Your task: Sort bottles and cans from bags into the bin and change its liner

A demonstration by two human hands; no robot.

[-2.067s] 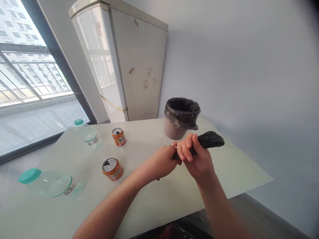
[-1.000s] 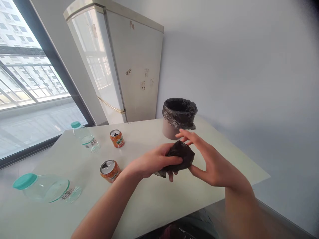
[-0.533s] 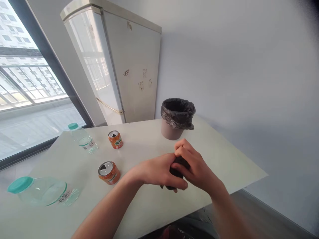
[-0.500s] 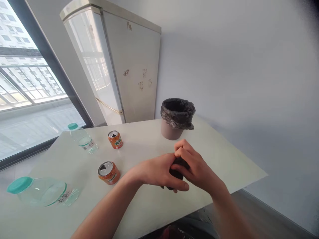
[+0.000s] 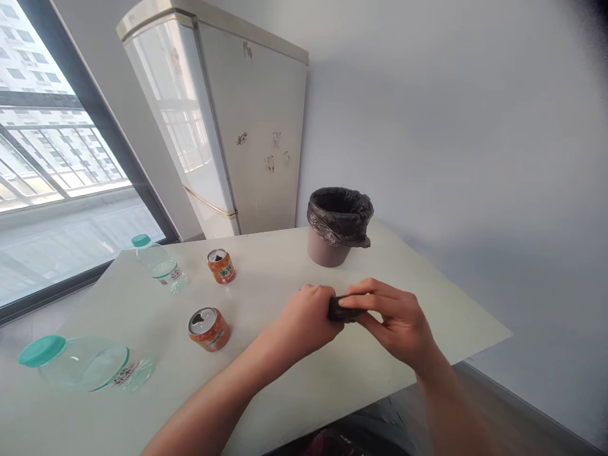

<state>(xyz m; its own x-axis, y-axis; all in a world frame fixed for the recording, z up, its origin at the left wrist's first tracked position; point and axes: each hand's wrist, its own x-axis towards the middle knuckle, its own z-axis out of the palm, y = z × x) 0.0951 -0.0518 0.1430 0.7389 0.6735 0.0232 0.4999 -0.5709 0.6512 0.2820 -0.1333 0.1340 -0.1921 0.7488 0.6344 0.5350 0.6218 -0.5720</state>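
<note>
Over the table (image 5: 308, 392), right of centre, a compact black bundle (image 5: 337, 310) sits between both hands. Left hand (image 5: 311, 318) wraps its left end, knuckles up, fingers curled and pressed together; tips hidden. Right hand (image 5: 399, 324) pinches the right end, thumb beneath, long fingers laid along the top. Bundle is on the near side of the bin (image 5: 327, 251), apart from it. Bin stands upright toward the far edge, black liner (image 5: 339, 233) folded down over its mouth, bunched at right. To the left, far can (image 5: 223, 267) and near can (image 5: 213, 334), both orange, upright, drinking holes showing. Farther left, far bottle (image 5: 162, 265) and near bottle (image 5: 95, 366), clear, green-capped; cannot tell whether they stand or lie. Beyond the table, a fridge (image 5: 259, 120), side marked with brown patches; bare wall (image 5: 427, 139) right, window (image 5: 57, 221) far left.
</note>
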